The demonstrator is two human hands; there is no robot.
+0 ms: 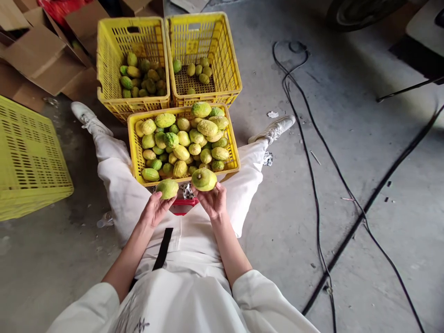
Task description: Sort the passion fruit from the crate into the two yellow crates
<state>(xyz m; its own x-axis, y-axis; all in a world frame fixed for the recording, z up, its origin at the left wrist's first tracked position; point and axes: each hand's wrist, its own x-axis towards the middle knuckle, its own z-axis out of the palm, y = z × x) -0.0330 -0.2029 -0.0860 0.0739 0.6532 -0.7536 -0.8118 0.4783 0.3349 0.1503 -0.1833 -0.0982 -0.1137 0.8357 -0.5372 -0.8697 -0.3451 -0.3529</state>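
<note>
Passion fruits, one per hand: left hand (155, 209) cups a green fruit (167, 188), right hand (214, 200) closes its grip on a yellower fruit (204, 179), both lifted over the full yellow crate (133, 143) between the knees, seemingly for comparing.

four yellow crates (133, 152), two hands (154, 210), two black cables (314, 185)
</note>
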